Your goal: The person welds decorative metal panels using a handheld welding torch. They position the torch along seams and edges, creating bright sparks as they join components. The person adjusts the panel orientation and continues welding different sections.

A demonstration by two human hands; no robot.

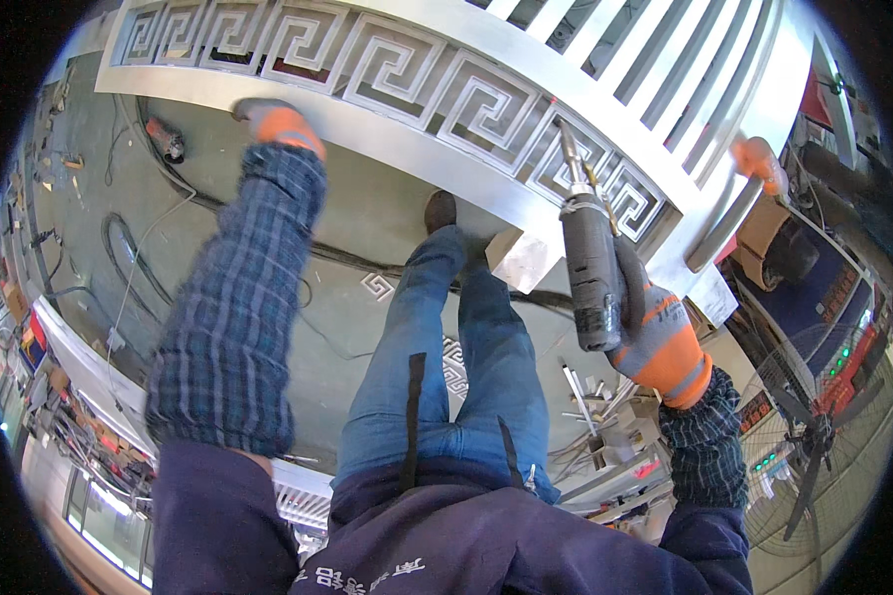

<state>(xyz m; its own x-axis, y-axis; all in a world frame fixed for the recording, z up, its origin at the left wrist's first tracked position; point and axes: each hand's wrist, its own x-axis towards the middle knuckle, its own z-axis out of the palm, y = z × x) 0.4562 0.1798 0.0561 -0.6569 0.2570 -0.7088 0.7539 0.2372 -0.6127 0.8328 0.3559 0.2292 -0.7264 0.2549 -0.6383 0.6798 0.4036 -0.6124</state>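
Observation:
My right hand (665, 342), in a grey and orange glove, is wrapped round the grip of a dark welding gun (593, 268) with a slim metal nozzle. The nozzle points away from me at the key-pattern strip (486, 111) of a large pale metal panel (407, 139), where a small red dot shows near the tip. Contact between tip and metal cannot be told. My left hand (286, 127), gloved alike, is at the panel's near edge further left; its fingers are blurred, so their hold is unclear.
Pale slats (655, 69) fill the panel's far side. A blurred orange shape, perhaps a glove (759, 164), is by its right corner. Cables (347, 256) cross the floor, with a power tool (166, 139) at left. A fan (814, 436) stands right; metal offcuts (615, 436) lie nearby.

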